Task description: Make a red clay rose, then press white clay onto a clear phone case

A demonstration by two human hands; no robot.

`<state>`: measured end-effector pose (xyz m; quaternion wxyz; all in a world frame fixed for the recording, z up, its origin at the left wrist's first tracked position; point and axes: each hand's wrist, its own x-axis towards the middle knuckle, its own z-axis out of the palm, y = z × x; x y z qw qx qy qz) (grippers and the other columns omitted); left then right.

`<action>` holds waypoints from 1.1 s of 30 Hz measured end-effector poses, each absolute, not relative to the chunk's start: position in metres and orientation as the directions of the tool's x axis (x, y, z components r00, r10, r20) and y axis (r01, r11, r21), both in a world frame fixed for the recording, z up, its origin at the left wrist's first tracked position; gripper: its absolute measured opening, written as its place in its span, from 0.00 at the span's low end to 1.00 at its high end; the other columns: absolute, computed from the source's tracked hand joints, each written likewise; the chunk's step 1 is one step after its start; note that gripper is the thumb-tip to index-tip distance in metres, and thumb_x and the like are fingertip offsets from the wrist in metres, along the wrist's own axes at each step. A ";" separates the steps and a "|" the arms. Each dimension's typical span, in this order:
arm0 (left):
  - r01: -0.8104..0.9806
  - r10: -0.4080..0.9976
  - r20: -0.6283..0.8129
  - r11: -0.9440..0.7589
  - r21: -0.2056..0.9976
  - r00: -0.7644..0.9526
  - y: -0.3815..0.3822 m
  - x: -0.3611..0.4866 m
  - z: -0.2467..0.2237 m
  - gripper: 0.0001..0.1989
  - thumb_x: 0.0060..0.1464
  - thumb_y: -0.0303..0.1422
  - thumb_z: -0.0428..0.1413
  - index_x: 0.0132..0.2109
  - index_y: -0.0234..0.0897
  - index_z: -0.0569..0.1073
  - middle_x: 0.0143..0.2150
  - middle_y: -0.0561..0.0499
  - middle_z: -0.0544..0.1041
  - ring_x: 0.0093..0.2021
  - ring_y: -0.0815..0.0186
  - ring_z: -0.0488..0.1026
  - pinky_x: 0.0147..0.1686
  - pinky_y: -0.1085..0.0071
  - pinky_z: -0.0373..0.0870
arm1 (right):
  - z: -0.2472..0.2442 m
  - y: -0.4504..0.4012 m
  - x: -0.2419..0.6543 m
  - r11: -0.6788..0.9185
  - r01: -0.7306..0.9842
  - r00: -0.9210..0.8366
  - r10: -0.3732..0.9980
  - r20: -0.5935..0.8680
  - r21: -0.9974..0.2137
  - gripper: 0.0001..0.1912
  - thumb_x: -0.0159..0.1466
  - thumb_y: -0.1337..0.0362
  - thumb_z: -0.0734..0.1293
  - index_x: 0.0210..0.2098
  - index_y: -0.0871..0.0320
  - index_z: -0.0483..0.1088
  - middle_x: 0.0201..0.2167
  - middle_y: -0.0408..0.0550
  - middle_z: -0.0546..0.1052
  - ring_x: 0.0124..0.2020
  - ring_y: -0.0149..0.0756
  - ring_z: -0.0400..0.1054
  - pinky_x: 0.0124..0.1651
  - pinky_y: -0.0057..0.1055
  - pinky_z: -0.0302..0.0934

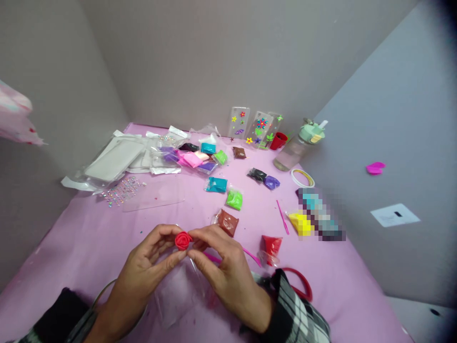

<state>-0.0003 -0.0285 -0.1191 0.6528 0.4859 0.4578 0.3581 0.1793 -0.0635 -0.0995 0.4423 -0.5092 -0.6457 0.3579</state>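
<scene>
A small red clay rose (183, 241) with coiled petals is held up in the middle of the head view. My left hand (148, 259) is closed around its left side, thumb below and fingers behind. At the rose's right edge, my right hand (228, 264) pinches the red clay between thumb and forefinger. Beneath my hands lies a clear phone case (174, 297), partly covered. A pink modelling tool (252, 256) sticks out past my right hand. Close by are packets of red clay (272, 247) and brown clay (228, 222).
Red-handled scissors (304, 285) lie by my right sleeve. Green clay (234, 199), blue clay (217, 184) and yellow clay (300, 223) packets are scattered ahead. Decorated phone cases (262, 127) and a bottle (298, 145) stand at the back; white packages (114, 159) lie left.
</scene>
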 end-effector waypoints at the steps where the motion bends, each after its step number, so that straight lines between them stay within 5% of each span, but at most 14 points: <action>1: -0.025 0.914 -0.248 0.270 0.962 0.321 -0.028 0.000 -0.119 0.13 0.55 0.37 0.66 0.45 0.45 0.73 0.44 0.55 0.77 0.49 0.63 0.76 0.52 0.72 0.73 | -0.099 -0.064 0.178 0.221 0.349 -0.091 0.975 0.201 -0.911 0.13 0.68 0.68 0.69 0.52 0.54 0.74 0.44 0.47 0.78 0.44 0.36 0.72 0.48 0.33 0.68; 6: -0.008 0.920 -0.242 0.257 0.966 0.308 -0.028 0.001 -0.116 0.13 0.54 0.38 0.66 0.44 0.43 0.73 0.42 0.53 0.78 0.48 0.62 0.77 0.51 0.70 0.73 | -0.098 -0.063 0.179 0.266 0.399 -0.094 0.964 0.250 -0.878 0.12 0.69 0.66 0.68 0.52 0.54 0.73 0.43 0.48 0.79 0.43 0.36 0.73 0.46 0.33 0.69; 9: 0.019 0.925 -0.246 0.251 0.968 0.289 -0.029 0.002 -0.115 0.12 0.55 0.39 0.65 0.44 0.44 0.73 0.42 0.53 0.78 0.48 0.63 0.77 0.52 0.71 0.72 | -0.093 -0.058 0.219 0.263 0.618 0.076 0.918 0.390 -0.741 0.11 0.71 0.65 0.63 0.50 0.54 0.73 0.44 0.51 0.80 0.46 0.40 0.74 0.50 0.38 0.69; 12: 0.024 0.927 -0.250 0.253 0.967 0.280 -0.030 0.001 -0.114 0.12 0.56 0.39 0.64 0.44 0.44 0.73 0.43 0.54 0.77 0.47 0.64 0.77 0.51 0.71 0.72 | -0.083 -0.059 0.296 -0.169 0.896 0.370 0.797 0.477 -0.412 0.17 0.70 0.65 0.59 0.56 0.57 0.70 0.52 0.56 0.78 0.53 0.46 0.71 0.57 0.44 0.63; 14: 0.028 0.924 -0.251 0.254 0.967 0.289 -0.031 0.000 -0.114 0.12 0.56 0.39 0.65 0.44 0.44 0.73 0.43 0.53 0.77 0.47 0.63 0.76 0.51 0.71 0.72 | -0.078 -0.065 0.351 -0.453 0.852 0.523 0.745 0.413 -0.262 0.23 0.68 0.67 0.59 0.61 0.59 0.67 0.52 0.58 0.78 0.53 0.51 0.69 0.55 0.45 0.62; 22: 0.025 0.915 -0.251 0.256 0.966 0.315 -0.031 -0.001 -0.116 0.12 0.56 0.40 0.64 0.44 0.44 0.72 0.44 0.53 0.76 0.49 0.62 0.76 0.52 0.69 0.72 | -0.088 -0.094 0.434 -0.661 0.721 0.689 0.650 0.321 -0.209 0.25 0.68 0.68 0.56 0.62 0.69 0.66 0.48 0.70 0.79 0.48 0.58 0.72 0.45 0.46 0.60; 33: 0.029 0.911 -0.258 0.264 0.964 0.322 -0.031 0.000 -0.116 0.12 0.57 0.40 0.64 0.45 0.44 0.71 0.43 0.54 0.76 0.49 0.63 0.76 0.52 0.70 0.71 | -0.112 -0.087 0.442 -0.696 0.676 0.720 0.552 0.421 -0.243 0.28 0.63 0.71 0.56 0.61 0.63 0.68 0.47 0.57 0.82 0.47 0.54 0.74 0.49 0.45 0.65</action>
